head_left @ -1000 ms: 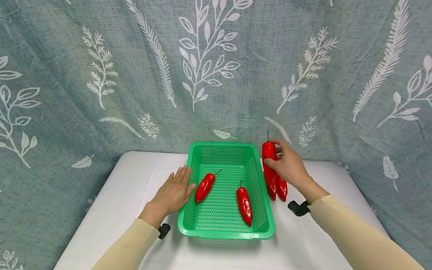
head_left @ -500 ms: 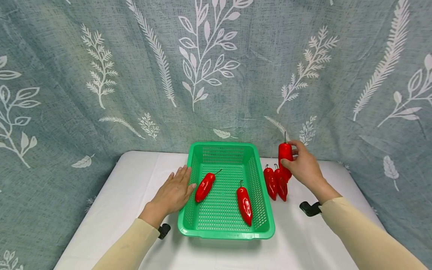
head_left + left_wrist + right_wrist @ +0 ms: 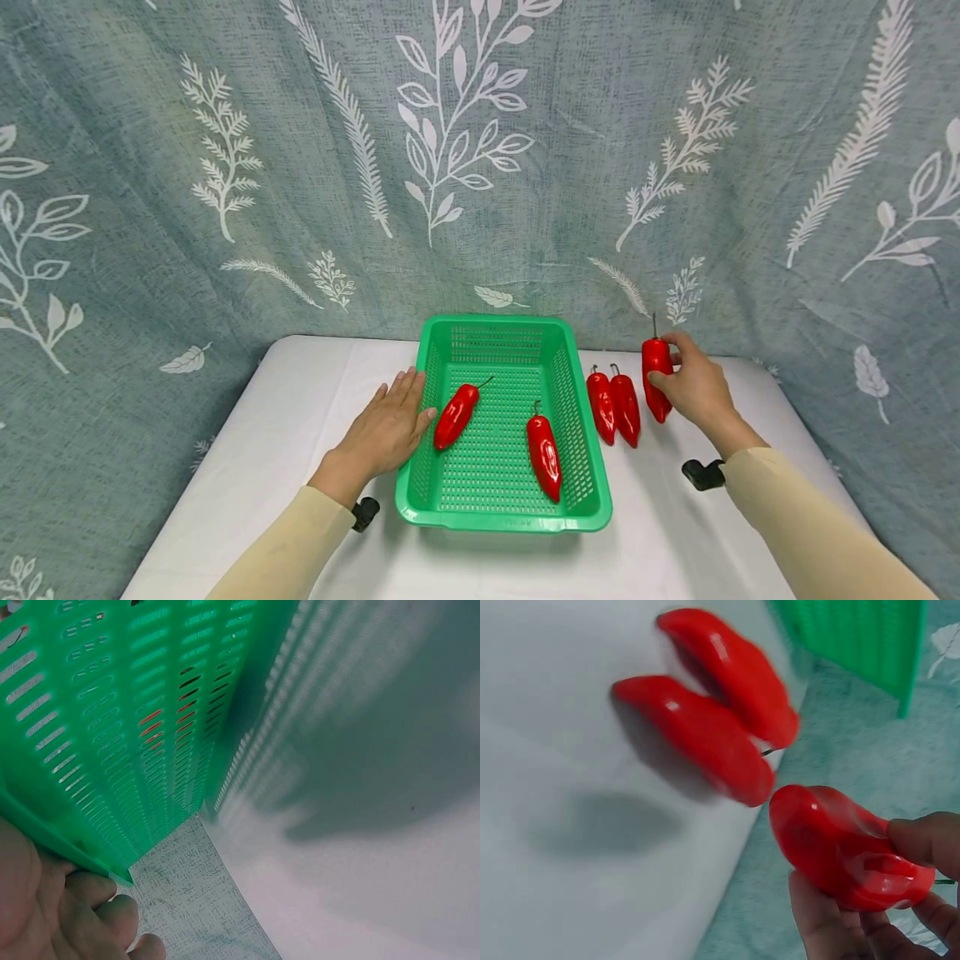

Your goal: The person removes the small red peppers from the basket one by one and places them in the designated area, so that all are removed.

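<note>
Head view: my right hand (image 3: 696,379), right of centre, pinches a red pepper (image 3: 656,377) between thumb and fingers, stem up, tip down. My left hand (image 3: 381,423) lies along the left side of the green basket (image 3: 510,523), fingers stretched out straight, thumb reaching over the rim, holding nothing.

Basket at lower centre of the frame, two red peppers inside, well apart: the left one (image 3: 456,417) slants stem to upper right; the right one (image 3: 543,458) points its tip down toward the bottom edge. Just right of the basket, two more peppers (image 3: 626,410) lie side by side on the white table (image 3: 645,533), left of the pepper I grip. Leaf-patterned grey-green curtain (image 3: 300,192) fills the upper frame.

Right wrist view: held pepper at lower right, thumb on one side, fingers on the other. Left wrist view: slotted basket wall at upper left, my curved fingertips at lower left.
</note>
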The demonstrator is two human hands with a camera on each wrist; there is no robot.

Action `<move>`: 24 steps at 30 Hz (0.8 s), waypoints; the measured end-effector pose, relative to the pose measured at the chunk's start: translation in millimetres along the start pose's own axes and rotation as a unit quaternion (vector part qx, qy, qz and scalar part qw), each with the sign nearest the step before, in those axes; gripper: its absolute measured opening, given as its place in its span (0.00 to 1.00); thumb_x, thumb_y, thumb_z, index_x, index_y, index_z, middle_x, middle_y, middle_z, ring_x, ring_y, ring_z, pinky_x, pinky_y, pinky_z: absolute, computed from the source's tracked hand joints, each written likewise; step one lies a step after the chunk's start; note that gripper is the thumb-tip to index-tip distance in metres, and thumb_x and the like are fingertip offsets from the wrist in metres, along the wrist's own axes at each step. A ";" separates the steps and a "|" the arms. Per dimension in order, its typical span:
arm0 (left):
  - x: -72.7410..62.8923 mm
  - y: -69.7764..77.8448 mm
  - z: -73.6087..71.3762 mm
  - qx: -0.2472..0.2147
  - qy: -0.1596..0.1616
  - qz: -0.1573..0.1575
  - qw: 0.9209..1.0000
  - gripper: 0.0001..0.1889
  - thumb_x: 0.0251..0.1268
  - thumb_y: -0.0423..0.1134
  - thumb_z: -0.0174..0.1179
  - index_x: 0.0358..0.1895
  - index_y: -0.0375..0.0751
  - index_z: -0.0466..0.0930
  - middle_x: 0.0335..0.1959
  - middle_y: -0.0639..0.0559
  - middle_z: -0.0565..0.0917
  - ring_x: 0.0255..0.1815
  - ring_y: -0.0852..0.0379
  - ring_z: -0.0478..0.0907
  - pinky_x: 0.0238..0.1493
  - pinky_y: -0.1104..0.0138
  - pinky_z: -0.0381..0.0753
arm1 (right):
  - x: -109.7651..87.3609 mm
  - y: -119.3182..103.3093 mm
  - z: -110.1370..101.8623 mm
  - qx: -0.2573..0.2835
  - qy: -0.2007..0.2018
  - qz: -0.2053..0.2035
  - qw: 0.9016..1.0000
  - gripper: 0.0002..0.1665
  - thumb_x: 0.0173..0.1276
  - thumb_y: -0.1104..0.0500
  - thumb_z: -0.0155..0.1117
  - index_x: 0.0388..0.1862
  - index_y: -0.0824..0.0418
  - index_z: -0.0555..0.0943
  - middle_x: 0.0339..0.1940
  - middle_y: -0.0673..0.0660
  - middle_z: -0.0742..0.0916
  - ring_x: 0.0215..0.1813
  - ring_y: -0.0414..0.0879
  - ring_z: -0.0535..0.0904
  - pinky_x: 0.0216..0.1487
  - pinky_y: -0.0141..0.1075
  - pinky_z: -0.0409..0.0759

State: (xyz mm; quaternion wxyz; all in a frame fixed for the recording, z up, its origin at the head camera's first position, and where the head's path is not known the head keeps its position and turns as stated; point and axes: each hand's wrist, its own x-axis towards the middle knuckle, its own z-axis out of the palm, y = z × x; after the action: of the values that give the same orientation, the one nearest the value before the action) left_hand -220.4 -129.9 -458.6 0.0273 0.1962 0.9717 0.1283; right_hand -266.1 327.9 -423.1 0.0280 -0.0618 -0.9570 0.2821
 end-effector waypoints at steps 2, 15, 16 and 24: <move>-0.1 -0.1 0.3 -0.002 0.002 0.000 1.000 0.38 0.88 0.54 0.43 0.84 0.29 0.50 0.86 0.34 0.52 0.87 0.37 0.49 0.86 0.44 0.52 | 1.4 6.1 2.0 -0.003 -0.006 0.008 1.000 0.43 0.74 0.58 0.66 0.82 0.68 0.59 0.68 0.81 0.75 0.60 0.77 0.78 0.44 0.59 0.90; 0.2 0.8 1.1 -0.001 0.016 0.003 1.000 0.37 0.87 0.53 0.44 0.83 0.27 0.51 0.86 0.33 0.54 0.87 0.35 0.51 0.85 0.43 0.53 | 6.4 35.2 18.7 -0.008 -0.028 0.043 0.999 0.43 0.74 0.57 0.67 0.82 0.67 0.60 0.68 0.80 0.75 0.60 0.74 0.78 0.45 0.54 0.90; 0.1 0.9 1.2 -0.001 0.017 0.003 1.000 0.37 0.87 0.53 0.45 0.83 0.27 0.52 0.85 0.33 0.54 0.87 0.35 0.52 0.85 0.43 0.53 | 6.7 36.3 19.6 -0.009 -0.029 0.045 0.999 0.43 0.74 0.57 0.67 0.82 0.67 0.60 0.67 0.80 0.76 0.60 0.74 0.78 0.46 0.55 0.90; 0.0 1.0 1.1 -0.005 0.017 0.003 1.000 0.37 0.87 0.52 0.45 0.83 0.27 0.52 0.85 0.32 0.54 0.87 0.35 0.51 0.85 0.43 0.53 | 10.8 44.3 28.3 -0.023 -0.039 0.057 0.997 0.42 0.73 0.56 0.67 0.80 0.66 0.62 0.66 0.79 0.77 0.59 0.72 0.79 0.46 0.53 0.86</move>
State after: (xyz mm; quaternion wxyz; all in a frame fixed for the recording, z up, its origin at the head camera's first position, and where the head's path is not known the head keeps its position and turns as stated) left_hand -219.9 -128.7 -459.3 0.0117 0.1972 0.9707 0.1367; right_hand -274.8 351.1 -470.7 -0.0272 -0.1059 -0.9585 0.2631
